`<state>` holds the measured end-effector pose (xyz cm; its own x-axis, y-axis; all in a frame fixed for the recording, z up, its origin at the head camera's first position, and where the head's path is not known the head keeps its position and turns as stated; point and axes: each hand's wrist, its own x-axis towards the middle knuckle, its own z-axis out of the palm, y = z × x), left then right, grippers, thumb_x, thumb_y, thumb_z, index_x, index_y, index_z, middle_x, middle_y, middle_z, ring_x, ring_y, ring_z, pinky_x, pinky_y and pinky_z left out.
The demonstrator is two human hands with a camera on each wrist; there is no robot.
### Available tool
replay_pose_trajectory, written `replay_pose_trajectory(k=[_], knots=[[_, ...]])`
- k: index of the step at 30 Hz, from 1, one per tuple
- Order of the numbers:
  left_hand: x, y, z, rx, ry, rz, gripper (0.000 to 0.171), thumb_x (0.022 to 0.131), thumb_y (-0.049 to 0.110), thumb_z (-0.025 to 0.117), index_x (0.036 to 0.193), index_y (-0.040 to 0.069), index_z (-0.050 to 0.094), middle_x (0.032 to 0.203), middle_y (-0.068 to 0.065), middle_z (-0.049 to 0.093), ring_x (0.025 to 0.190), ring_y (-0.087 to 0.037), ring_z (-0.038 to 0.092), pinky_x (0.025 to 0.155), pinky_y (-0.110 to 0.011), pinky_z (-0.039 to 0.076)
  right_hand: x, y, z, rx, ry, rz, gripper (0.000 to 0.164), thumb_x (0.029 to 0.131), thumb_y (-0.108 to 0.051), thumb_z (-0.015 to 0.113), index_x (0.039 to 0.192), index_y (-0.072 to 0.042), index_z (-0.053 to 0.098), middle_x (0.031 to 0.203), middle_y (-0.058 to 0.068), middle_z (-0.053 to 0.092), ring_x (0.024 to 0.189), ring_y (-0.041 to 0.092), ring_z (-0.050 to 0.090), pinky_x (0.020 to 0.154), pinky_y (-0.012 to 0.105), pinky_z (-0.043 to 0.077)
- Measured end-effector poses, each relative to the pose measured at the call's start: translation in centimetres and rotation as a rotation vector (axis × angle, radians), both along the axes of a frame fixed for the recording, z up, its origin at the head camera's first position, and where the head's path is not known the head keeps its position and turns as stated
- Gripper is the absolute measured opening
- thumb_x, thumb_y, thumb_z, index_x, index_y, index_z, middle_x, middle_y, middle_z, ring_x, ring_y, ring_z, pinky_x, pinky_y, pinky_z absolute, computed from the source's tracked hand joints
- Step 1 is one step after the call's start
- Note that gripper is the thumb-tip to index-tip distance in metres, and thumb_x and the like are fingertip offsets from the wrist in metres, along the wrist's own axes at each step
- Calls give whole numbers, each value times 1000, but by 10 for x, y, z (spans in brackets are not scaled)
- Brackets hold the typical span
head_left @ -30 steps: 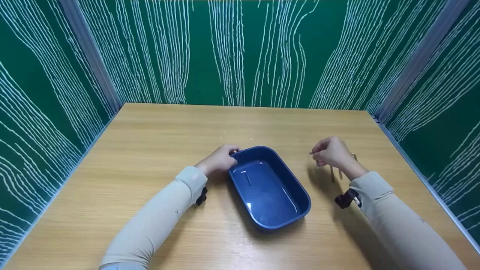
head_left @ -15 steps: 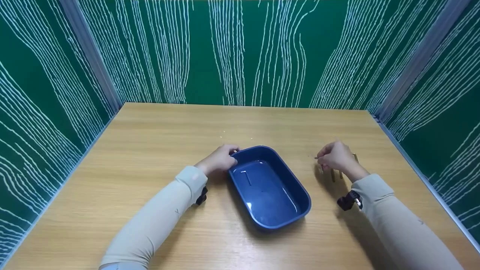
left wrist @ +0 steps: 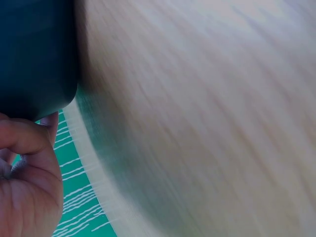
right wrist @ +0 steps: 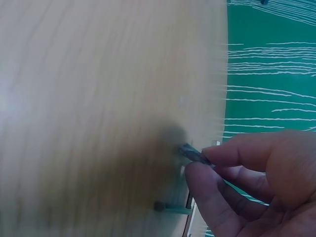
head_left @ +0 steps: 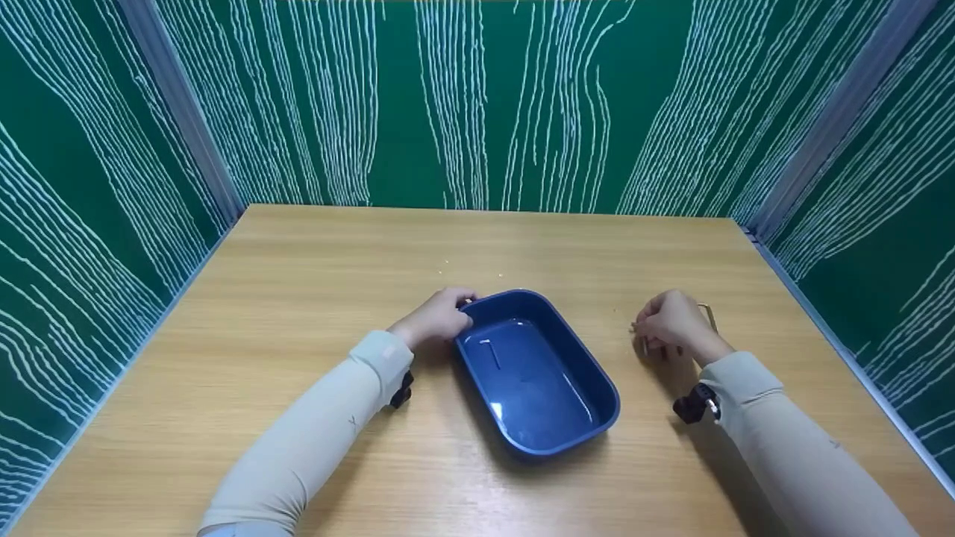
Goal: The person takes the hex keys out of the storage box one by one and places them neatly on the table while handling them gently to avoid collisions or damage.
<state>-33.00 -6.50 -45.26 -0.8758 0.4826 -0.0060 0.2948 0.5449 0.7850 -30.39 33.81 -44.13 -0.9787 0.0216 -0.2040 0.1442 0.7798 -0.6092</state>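
Note:
In the head view a deep blue plastic tray (head_left: 537,403) sits at an angle on the wooden table. A thin L-shaped hex key (head_left: 490,354) lies on its floor. My left hand (head_left: 439,317) grips the tray's far left corner; the left wrist view shows curled fingers (left wrist: 24,138) against the tray's outer wall (left wrist: 39,59). To the right of the tray, my right hand (head_left: 674,322) pinches a small metal hex key (right wrist: 195,154) between thumb and forefinger, low over the table. Most of that key is hidden by the fingers. A brass-coloured L-shaped rod (head_left: 709,317) lies partly behind this hand.
The wooden table (head_left: 336,253) spans the front of the view. Green walls (head_left: 403,112) with white wavy lines enclose its back and sides. A few tiny pale specks lie beyond the tray. Each wrist carries a small dark camera (head_left: 694,403).
My right hand has moved down and slightly right with the pinched hex key, and now covers more of the brass-coloured rods. The left hand and tray have stayed put.

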Motion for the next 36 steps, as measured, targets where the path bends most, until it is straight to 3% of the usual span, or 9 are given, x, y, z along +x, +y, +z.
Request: replay_pose_trajectory(k=[8, 18, 23, 28, 36], knots=[[0, 0, -1, 4, 22, -10, 35, 87, -7, 54, 118, -1, 70, 112, -15, 70, 99, -24, 61, 87, -32, 49, 0, 3, -5, 14, 3, 29, 11, 95, -8, 71, 94, 1, 76, 69, 1, 74, 61, 12, 68, 51, 29, 49], [-1, 0, -2, 8, 14, -11, 35, 87, -7, 54, 118, 0, 70, 110, -14, 69, 96, -23, 61, 80, -29, 48, -1, 1, -2, 32, 1, 37, 15, 96, -10, 73, 100, 4, 75, 71, 4, 74, 62, 14, 68, 52, 30, 50], [-1, -1, -2, 3, 10, -11, 35, 89, -7, 54, 119, 1, 70, 113, -14, 69, 98, -24, 62, 83, -30, 49, -3, -2, 11, 68, 24, 31, 26, 96, -14, 74, 112, 7, 72, 93, 16, 77, 78, 23, 73, 65, 32, 57], [-1, -1, -1, 3, 5, -11, 35, 90, -7, 54, 121, 0, 70, 117, -16, 70, 101, -24, 62, 88, -33, 52, -2, -7, 23, 93, 59, 31, 36, 97, -17, 72, 123, 8, 70, 120, 29, 72, 95, 31, 72, 75, 35, 59], [-1, 1, -3, 9, -9, 2, 38, 90, -7, 53, 124, -1, 70, 120, -17, 71, 104, -25, 63, 95, -37, 53, 0, -16, 38, 88, 87, 65, 43, 99, -20, 73, 132, 8, 68, 132, 31, 66, 113, 40, 68, 94, 51, 58]])
